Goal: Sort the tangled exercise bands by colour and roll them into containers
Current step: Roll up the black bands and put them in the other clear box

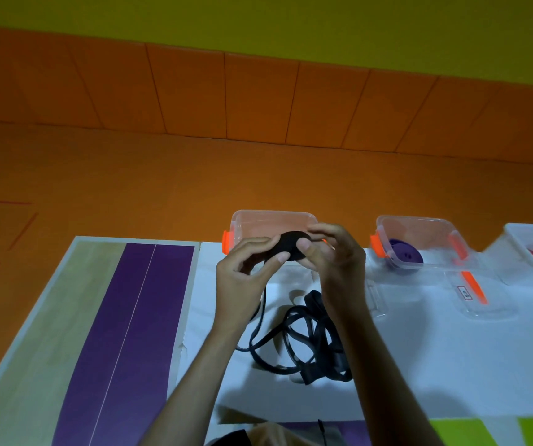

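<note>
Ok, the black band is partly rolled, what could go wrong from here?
1. The loose tail lies in crossed loops on the table; it may snag or knot as it feeds into the black roll.
2. The left hand and right hand pinch the roll in mid-air; a slip could let it uncoil.
3. The next container holds a purple roll; the black one likely belongs in the container behind the hands.

The right edge cuts off the clear plastic tub, and the small white label is too tiny to read.
</note>
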Motion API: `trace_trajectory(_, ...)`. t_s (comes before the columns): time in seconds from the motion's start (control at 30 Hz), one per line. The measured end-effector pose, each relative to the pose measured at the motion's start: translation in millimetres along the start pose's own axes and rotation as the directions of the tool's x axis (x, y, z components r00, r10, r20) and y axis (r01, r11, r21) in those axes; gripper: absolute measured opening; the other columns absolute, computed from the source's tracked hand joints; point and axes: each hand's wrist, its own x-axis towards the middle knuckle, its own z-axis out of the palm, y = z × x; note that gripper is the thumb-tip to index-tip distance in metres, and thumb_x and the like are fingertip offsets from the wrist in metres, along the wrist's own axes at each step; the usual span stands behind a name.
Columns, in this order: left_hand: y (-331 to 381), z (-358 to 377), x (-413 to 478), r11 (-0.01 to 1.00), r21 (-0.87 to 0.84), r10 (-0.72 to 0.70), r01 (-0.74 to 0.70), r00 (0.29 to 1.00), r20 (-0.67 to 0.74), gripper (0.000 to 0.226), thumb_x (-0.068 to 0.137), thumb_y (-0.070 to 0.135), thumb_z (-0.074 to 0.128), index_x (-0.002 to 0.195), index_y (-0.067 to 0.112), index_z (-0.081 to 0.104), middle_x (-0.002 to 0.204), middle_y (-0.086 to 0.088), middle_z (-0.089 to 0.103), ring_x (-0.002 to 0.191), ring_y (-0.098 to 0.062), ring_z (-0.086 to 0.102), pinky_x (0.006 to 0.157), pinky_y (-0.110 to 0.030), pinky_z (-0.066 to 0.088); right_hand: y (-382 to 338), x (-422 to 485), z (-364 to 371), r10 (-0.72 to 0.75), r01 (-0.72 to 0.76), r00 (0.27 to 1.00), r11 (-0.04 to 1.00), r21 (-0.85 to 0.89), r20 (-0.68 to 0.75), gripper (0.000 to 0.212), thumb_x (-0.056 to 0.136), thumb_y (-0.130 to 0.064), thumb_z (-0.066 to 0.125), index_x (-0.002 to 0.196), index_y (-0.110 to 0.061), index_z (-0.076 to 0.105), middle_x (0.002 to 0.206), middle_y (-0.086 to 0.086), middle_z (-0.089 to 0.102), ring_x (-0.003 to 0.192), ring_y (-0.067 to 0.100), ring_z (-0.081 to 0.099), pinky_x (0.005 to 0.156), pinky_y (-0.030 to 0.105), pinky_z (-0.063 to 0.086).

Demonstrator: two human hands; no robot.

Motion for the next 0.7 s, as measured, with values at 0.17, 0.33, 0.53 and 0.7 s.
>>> trace_trajectory(0.17,1.3,-2.0,3.4,0.999,0.036,0.032,-0.032,0.999,0.009,0.026,0.083,0.009,0.085,0.108,0.016,0.08,0.103,0.005,0.078,0.105,-0.014,0.072,0.091,-0.023,0.054,1.2,1.1,-1.8,0.044,-0.041,0.998,0.998,-0.046,0.052,0.016,0.086,-0.013,0.084,0.09,-0.02,0.07,0.098,0.004,0.075,0.098,0.025,0.074,0.085,0.057,0.062)
trace_trajectory(0.33,-1.2,-2.4,3.4,0.999,0.028,-0.041,0.041,0.999,-0.002,0.024,0.083,0.013,0.086,0.104,0.021,0.079,0.104,0.008,0.078,0.107,-0.012,0.072,0.096,-0.03,0.057,-0.2,2.0,0.3,0.034,-0.031,0.998,0.998,-0.063,0.056,0.024,0.088,-0.01,0.082,0.097,-0.03,0.073,0.099,-0.005,0.077,0.096,0.021,0.075,0.083,0.05,0.064)
trace_trajectory(0.53,-0.1,-5.8,9.4,0.997,0.072,-0.044,0.037,0.995,0.089,0.024,0.086,0.01,0.083,0.108,0.02,0.08,0.105,0.007,0.078,0.106,-0.013,0.072,0.092,-0.024,0.055,4.1,1.0,-4.7,0.075,-0.059,0.989,0.991,-0.124,0.127,0.015,0.088,-0.009,0.082,0.095,-0.018,0.072,0.098,-0.005,0.079,0.096,0.011,0.076,0.083,0.027,0.061)
trace_trajectory(0.7,-1.5,-1.9,4.8,0.999,0.0,-0.046,0.046,0.997,0.064,0.027,0.086,0.008,0.082,0.11,0.021,0.079,0.107,0.006,0.079,0.107,-0.012,0.073,0.093,-0.023,0.056,3.4,6.6,-3.6,0.049,-0.046,0.997,0.997,-0.056,0.06,0.02,0.089,-0.012,0.082,0.099,-0.026,0.073,0.101,-0.002,0.078,0.096,0.021,0.078,0.075,0.043,0.066)
